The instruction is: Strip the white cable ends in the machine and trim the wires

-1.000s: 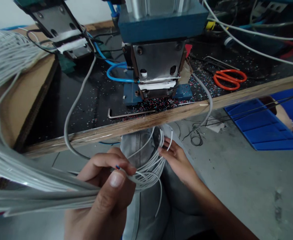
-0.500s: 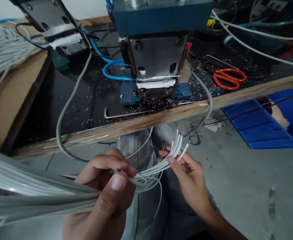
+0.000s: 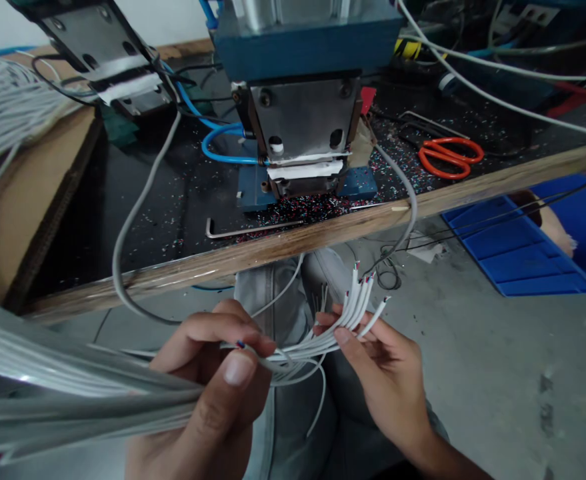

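Note:
My left hand [image 3: 207, 380] is closed round a thick bundle of grey-white cables [image 3: 73, 387] that runs off to the left edge; thumb and forefinger pinch it near its ends. Several of the cable ends [image 3: 357, 300] fan out to the right, with small red and dark stripped tips. My right hand [image 3: 383, 360] pinches that fan between thumb and fingers, just below the bench's wooden edge [image 3: 323, 233]. A blue pneumatic press [image 3: 303, 107] with a metal jaw stands on the bench directly above both hands. My legs in grey jeans show beneath the cables.
Orange-handled scissors [image 3: 447, 157] lie on the black benchtop right of the press, among tiny insulation scraps. A bent metal rod [image 3: 253, 229] lies before the press. A cardboard sheet [image 3: 17, 193] and more white cable sit left. Blue plastic bins [image 3: 527, 253] stand on the concrete floor, right.
My right hand has drawn several cable ends out of the loop and fanned them upward to the right. The left hand has kept its grip on the bundle.

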`<state>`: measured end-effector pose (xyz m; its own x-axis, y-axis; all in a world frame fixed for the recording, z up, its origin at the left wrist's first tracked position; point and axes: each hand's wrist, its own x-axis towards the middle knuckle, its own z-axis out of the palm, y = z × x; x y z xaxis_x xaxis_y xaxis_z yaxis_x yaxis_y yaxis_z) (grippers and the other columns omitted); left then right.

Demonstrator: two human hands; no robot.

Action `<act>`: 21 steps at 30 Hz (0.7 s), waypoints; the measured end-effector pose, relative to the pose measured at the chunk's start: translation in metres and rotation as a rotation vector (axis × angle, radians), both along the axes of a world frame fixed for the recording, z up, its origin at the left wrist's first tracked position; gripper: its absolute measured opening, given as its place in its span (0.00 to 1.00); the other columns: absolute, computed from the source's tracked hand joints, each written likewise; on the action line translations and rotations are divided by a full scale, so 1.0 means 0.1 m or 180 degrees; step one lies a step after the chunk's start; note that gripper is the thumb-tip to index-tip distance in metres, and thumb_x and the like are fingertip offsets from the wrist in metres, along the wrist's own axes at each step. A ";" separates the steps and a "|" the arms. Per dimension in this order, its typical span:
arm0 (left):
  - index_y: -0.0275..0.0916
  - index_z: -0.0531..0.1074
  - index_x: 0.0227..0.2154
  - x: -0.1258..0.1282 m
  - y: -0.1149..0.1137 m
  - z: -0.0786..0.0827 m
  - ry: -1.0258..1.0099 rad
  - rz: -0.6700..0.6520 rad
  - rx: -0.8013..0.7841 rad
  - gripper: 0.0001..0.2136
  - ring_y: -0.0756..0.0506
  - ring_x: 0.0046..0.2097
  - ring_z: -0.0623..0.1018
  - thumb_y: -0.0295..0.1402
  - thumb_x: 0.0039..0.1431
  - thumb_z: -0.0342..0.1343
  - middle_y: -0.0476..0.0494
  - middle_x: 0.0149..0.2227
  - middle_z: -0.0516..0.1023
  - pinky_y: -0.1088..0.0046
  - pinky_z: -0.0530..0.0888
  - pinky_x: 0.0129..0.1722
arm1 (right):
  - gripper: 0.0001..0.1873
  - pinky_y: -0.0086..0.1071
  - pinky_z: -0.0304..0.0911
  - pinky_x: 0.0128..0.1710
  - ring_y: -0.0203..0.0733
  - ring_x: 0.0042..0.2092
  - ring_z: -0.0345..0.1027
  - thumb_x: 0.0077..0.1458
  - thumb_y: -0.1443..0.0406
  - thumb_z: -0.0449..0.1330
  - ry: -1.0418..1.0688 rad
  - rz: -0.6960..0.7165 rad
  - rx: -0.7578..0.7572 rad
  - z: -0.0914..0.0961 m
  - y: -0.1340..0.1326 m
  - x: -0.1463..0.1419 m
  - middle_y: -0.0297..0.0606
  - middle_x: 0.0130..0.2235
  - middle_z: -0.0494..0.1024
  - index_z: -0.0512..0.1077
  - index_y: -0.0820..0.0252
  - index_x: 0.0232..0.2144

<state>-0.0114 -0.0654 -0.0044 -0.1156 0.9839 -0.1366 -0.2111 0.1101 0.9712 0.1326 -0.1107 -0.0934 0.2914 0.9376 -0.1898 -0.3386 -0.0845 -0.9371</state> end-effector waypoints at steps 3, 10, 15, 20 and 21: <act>0.47 0.83 0.28 -0.03 -0.03 0.00 0.0125 0.0037 -0.0038 0.03 0.51 0.25 0.69 0.36 0.53 0.71 0.50 0.26 0.72 0.82 0.68 0.21 | 0.10 0.35 0.80 0.46 0.43 0.41 0.85 0.63 0.60 0.69 0.0026 -0.0010 -0.0046 -0.01 -0.01 0.01 0.34 0.44 0.88 0.83 0.44 0.47; 0.44 0.83 0.29 -0.05 -0.08 -0.01 0.0007 0.0085 0.0010 0.04 0.53 0.25 0.69 0.35 0.53 0.72 0.51 0.25 0.72 0.85 0.67 0.21 | 0.13 0.37 0.76 0.50 0.42 0.43 0.83 0.57 0.57 0.73 0.0874 -0.0072 -0.0394 -0.27 0.12 0.02 0.35 0.43 0.87 0.82 0.51 0.44; 0.46 0.83 0.26 0.00 -0.06 -0.01 0.0002 0.0126 -0.0156 0.02 0.55 0.19 0.60 0.33 0.49 0.71 0.50 0.25 0.72 0.81 0.58 0.16 | 0.15 0.44 0.72 0.58 0.47 0.50 0.80 0.47 0.56 0.76 0.1359 0.0123 -0.0550 -0.52 0.56 -0.09 0.39 0.45 0.85 0.77 0.55 0.33; 0.47 0.83 0.26 -0.01 -0.04 0.02 0.0035 0.0096 -0.0163 0.02 0.53 0.20 0.61 0.34 0.50 0.70 0.49 0.25 0.72 0.79 0.59 0.16 | 0.20 0.49 0.73 0.57 0.48 0.45 0.81 0.41 0.55 0.78 0.1909 0.0160 -0.0592 -0.57 0.84 -0.24 0.36 0.39 0.84 0.72 0.54 0.29; 0.47 0.83 0.26 -0.02 -0.04 0.02 0.0031 0.0063 -0.0117 0.02 0.53 0.20 0.60 0.34 0.51 0.70 0.49 0.25 0.72 0.79 0.58 0.16 | 0.20 0.48 0.74 0.55 0.47 0.43 0.81 0.41 0.55 0.78 0.1984 0.0125 -0.0617 -0.57 0.82 -0.26 0.35 0.36 0.84 0.72 0.53 0.30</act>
<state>-0.0137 -0.0695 -0.0021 -0.1364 0.9757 -0.1714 -0.2041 0.1417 0.9686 0.1070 -0.0283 -0.1500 0.0383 0.8771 -0.4787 -0.8069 -0.2555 -0.5327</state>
